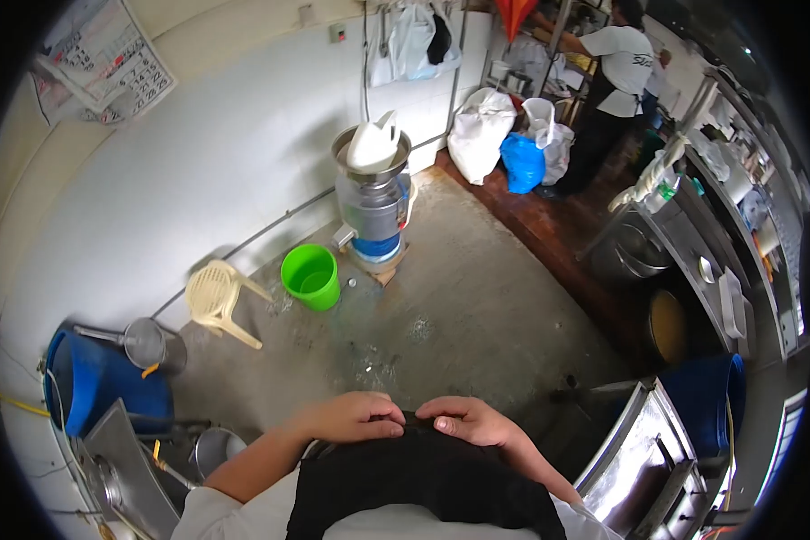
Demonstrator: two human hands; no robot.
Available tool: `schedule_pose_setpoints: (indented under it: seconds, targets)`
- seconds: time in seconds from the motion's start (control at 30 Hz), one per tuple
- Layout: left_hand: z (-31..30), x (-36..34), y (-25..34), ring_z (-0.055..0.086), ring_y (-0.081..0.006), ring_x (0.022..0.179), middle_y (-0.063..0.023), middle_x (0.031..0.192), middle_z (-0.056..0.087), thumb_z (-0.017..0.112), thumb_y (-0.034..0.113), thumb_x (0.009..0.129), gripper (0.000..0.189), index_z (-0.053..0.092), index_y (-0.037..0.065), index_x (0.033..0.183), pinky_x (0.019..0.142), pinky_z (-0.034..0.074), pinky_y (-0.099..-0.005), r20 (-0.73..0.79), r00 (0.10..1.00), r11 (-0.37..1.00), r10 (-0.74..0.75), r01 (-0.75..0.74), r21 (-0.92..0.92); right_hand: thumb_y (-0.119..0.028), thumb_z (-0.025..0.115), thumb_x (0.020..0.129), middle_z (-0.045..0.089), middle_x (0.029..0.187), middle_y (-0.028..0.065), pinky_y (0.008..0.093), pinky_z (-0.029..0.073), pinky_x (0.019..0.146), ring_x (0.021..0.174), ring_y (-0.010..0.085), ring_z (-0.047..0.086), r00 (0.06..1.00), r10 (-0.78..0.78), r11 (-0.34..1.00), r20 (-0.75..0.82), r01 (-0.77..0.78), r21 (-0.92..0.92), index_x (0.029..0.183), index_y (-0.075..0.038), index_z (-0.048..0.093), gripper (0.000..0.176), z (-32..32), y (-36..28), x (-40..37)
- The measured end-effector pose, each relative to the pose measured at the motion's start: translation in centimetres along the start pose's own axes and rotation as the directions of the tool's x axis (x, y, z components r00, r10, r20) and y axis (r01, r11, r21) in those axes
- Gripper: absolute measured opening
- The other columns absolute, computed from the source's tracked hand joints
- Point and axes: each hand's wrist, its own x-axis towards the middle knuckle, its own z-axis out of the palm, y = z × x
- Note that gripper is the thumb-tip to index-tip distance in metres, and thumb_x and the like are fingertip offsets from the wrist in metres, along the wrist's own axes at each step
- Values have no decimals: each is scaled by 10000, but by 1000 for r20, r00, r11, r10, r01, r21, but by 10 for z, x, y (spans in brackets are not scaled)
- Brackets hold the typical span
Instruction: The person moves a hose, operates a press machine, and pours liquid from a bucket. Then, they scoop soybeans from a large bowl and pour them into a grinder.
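My left hand (360, 418) is at the front of my waist, its fingers curled on the top edge of the black apron (414, 477). Close beside it on the right, my right hand (468, 420) has its thumb and fingers pressed on the dark cloth too. A small gap separates the two hands. Ahead on the floor stands a metal machine (369, 202) with a white jug (373, 144) in its top bowl. A green bucket (310, 277) stands left of the machine, below its spout.
A cream stool (216, 295) and a blue barrel (108, 382) stand at left. White bags (480, 135) and a blue bag (523, 162) lie near a person in a white shirt (619, 63). Metal shelving (684, 261) runs along the right.
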Motion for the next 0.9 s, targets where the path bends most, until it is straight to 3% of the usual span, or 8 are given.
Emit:
schedule_pose_setpoints:
  seconds: [0.07, 0.13, 0.5, 0.6, 0.7, 0.77, 0.8, 0.9]
  targets:
    - [1, -8, 8, 638, -253, 1019, -130, 1071, 663, 649, 305, 1031, 317, 688, 38, 1196, 864, 501, -369, -4, 998, 998, -64, 64, -28, -360, 651, 1040, 665, 1234, 108, 355, 482, 969, 1131, 212, 618, 998, 55, 994, -19, -52, 96, 1287, -19, 677, 422, 0, -9, -4]
    - [1, -19, 14, 640, -254, 1016, -132, 1071, 667, 649, 299, 1030, 322, 685, 35, 1210, 862, 501, -369, 1, 992, 992, -125, 125, -22, -270, 700, 1011, 654, 1169, 81, 331, 480, 924, 1088, 179, 609, 982, -186, 982, -20, 187, 35, 1252, -9, 680, 356, -1, -14, -5]
    - [14, -14, -24, 647, -231, 1014, -119, 1086, 684, 638, 324, 1023, 328, 706, 47, 1185, 896, 507, -354, 40, 974, 961, -223, 227, -157, -183, 647, 1025, 698, 1127, 75, 308, 497, 938, 1060, 157, 638, 995, 4, 999, 96, 1, -49, 1224, 1, 681, 273, 1, -4, 14]
    - [15, -18, -22, 640, -197, 1024, -92, 1094, 688, 654, 300, 1018, 303, 707, 54, 1185, 879, 502, -337, -19, 987, 986, -162, 161, -43, -221, 622, 1052, 710, 1085, 49, 299, 505, 915, 1021, 134, 639, 999, -2, 1000, -49, 1, -12, 1222, -2, 684, 284, -3, -1, 11]
    - [22, -23, -37, 644, -175, 949, -60, 1032, 694, 683, 272, 1004, 288, 702, 46, 1181, 816, 505, -316, -153, 977, 950, -146, 96, -296, -256, 597, 1075, 713, 1057, 30, 288, 516, 878, 972, 112, 636, 970, 0, 999, -245, 13, 52, 1215, -8, 692, 300, -6, 7, 14]
    - [25, -26, -41, 638, -159, 839, -38, 948, 691, 685, 214, 995, 243, 699, 32, 1156, 736, 502, -296, -434, 783, 822, -446, 167, -544, -270, 585, 1085, 713, 1042, 25, 284, 523, 857, 945, 104, 635, 945, 6, 997, -326, 18, 70, 1209, -8, 696, 310, -7, 8, 19]
    - [23, -26, -48, 638, -159, 839, -38, 948, 691, 685, 214, 995, 243, 699, 32, 1156, 736, 502, -296, -434, 784, 823, -444, 165, -544, -269, 580, 1087, 712, 1018, 28, 278, 529, 835, 914, 101, 634, 905, 29, 992, -423, 26, 124, 1194, -4, 698, 309, -7, 7, 22]
    - [15, -30, -88, 618, -150, 753, -50, 861, 676, 653, 164, 995, 210, 691, 21, 1144, 687, 503, -295, -738, 576, 936, -353, 216, -279, -270, 576, 1090, 707, 977, 34, 270, 536, 803, 873, 100, 632, 840, 70, 980, -538, 42, 192, 1165, 7, 699, 312, -7, 6, 37]
